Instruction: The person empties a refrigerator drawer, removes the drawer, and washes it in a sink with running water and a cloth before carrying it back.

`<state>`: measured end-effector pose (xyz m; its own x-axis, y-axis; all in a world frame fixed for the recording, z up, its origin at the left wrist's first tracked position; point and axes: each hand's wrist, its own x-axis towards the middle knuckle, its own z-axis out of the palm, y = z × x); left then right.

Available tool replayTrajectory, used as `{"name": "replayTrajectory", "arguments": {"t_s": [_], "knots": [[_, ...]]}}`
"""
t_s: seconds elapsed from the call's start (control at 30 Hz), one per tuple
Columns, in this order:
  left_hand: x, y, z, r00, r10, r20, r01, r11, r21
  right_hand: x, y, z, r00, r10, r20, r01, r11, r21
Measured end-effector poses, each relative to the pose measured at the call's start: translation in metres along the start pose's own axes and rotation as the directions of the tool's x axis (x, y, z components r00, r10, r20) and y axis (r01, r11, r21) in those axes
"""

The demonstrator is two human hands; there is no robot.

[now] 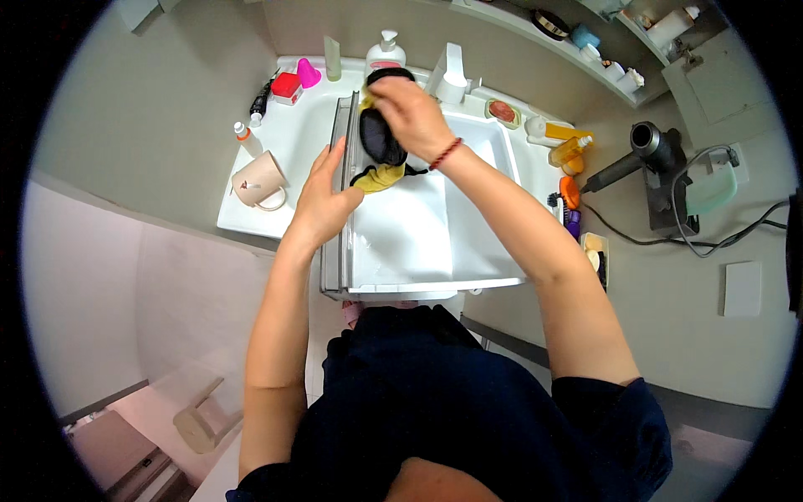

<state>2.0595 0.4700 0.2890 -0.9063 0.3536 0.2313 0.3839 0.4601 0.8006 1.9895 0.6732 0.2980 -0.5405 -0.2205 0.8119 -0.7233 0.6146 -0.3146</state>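
A white plastic drawer or bin [401, 238] with a grey translucent front edge [331, 251] rests over the white washbasin [508, 144]. My left hand [329, 201] holds its left wall, fingers on the outer side and thumb over the rim. Black and yellow cloth [381, 139] lies against the inside of that wall, with a yellow end [380, 179] lower down by my left thumb. My right hand [411, 116] is at the upper part of the cloth, its fingers slightly blurred and bent on it. A red braided cord circles my right wrist.
A beige mug [258, 179], a small spray bottle [248, 139] and a red-lidded box [287, 88] stand left. Behind are a pump bottle [386, 53] and a white faucet [449, 74]. Soap in a dish [503, 113], several bottles and a corded hair dryer [627, 160] are right.
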Motion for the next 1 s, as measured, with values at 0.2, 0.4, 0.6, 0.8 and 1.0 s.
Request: {"name": "replayTrajectory", "arguments": {"t_s": [0.2, 0.4, 0.6, 0.8, 1.0], "knots": [[-0.007, 0.004, -0.001, 1.0, -0.008, 0.013, 0.01, 0.994, -0.106, -0.023, 0.025, -0.002, 0.986, -0.004, 0.167, 0.06, 0.942, -0.331], [-0.01, 0.011, -0.001, 0.991, -0.129, -0.022, 0.128, 0.992, -0.018, -0.082, 0.029, -0.055, 0.853, 0.109, 0.51, 0.275, 0.736, -0.618], [-0.018, -0.002, -0.005, 0.991, -0.111, -0.068, 0.111, 0.994, 0.004, -0.047, -0.003, -0.05, 0.521, 0.693, 0.498, -0.826, 0.556, 0.091], [-0.021, -0.001, 0.004, 0.997, -0.079, -0.025, 0.078, 0.996, -0.031, 0.029, -0.069, -0.026, 0.928, 0.254, 0.274, -0.238, 0.967, -0.088], [-0.027, 0.008, 0.001, 0.99, -0.139, -0.014, 0.139, 0.989, -0.042, 0.058, -0.053, 0.029, 0.694, 0.211, 0.689, 0.262, 0.816, -0.515]]}}
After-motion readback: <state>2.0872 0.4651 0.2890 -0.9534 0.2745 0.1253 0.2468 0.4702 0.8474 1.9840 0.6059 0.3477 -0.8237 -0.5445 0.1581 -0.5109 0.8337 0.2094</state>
